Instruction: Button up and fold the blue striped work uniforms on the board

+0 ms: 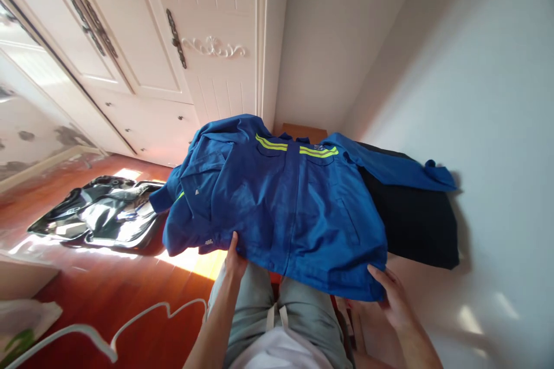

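A blue work jacket (277,202) with yellow-green stripes across its chest lies spread out in front of me, collar away from me. My left hand (235,262) grips its lower hem left of the middle, thumb on top and fingers hidden beneath the cloth. At the lower right corner, my right hand (389,291) pinches the hem the same way. The jacket's right-side sleeve stretches over a dark, flat item (415,219), which I cannot identify. The other sleeve is bunched at the left.
An open suitcase (125,242) with things inside lies on the red wooden floor (160,305) at left. White wardrobe doors (160,57) stand ahead, and a pale wall (489,98) rises at right. A white cable (142,311) crosses the floor at lower left.
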Available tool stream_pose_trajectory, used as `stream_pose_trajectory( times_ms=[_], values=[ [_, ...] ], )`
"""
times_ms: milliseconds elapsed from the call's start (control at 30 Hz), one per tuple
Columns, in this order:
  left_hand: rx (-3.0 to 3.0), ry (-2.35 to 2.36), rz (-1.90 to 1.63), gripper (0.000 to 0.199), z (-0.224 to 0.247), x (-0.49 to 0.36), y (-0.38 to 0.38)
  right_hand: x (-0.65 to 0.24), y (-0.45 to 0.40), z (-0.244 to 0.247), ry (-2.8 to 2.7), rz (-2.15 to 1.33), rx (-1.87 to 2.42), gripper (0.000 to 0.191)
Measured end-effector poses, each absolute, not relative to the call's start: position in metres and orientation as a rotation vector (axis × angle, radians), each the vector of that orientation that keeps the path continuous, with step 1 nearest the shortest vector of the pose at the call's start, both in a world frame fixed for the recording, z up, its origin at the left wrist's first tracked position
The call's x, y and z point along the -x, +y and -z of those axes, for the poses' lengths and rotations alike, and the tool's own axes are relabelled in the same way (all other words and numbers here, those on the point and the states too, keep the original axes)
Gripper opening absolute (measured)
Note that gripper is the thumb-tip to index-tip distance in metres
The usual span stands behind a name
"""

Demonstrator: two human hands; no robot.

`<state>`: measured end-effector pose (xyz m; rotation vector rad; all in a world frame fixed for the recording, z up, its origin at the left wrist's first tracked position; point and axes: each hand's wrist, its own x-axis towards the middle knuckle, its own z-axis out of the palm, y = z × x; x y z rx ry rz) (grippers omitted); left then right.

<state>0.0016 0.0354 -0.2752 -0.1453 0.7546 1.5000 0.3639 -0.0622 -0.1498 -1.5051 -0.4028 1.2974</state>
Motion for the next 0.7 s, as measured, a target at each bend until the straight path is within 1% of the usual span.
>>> stream_pose_trajectory(
  times_ms=[167, 233, 300, 433, 500, 567, 633, 700],
  values=[
    [0.130, 0.628, -1.575, 0.037, 0.259, 0.025, 0.018, -0.373, -0.075, 0.121, -0.448, -1.360, 1.521, 0.047],
    [0.124, 0.689, -1.623, 0.035, 0.254, 0.038, 0.001, -0.378, -0.079, 0.119, -0.450, -1.373, 1.555, 0.048],
    [0.112, 0.786, -1.688, 0.034, 0.242, 0.050, -0.014, -0.386, -0.081, 0.121, -0.443, -1.344, 1.583, 0.044],
    [0.033, 0.970, -1.757, 0.031, 0.201, 0.066, -0.030, -0.401, -0.081, 0.126, -0.540, -1.302, 1.654, 0.039],
    [0.004, 1.048, -1.718, 0.026, 0.182, 0.073, -0.033, -0.405, -0.076, 0.124, -0.595, -1.303, 1.642, 0.040],
    [-0.025, 1.104, -1.646, 0.020, 0.171, 0.080, -0.033, -0.402, -0.068, 0.120, -0.593, -1.316, 1.594, 0.046],
    [-0.087, 1.186, -1.576, 0.025, 0.165, 0.086, -0.031, -0.394, -0.058, 0.114, -0.584, -1.348, 1.583, 0.053],
    [-0.178, 1.301, -1.479, 0.033, 0.162, 0.091, -0.028, -0.385, -0.046, 0.110, -0.594, -1.370, 1.650, 0.056]
  ],
)
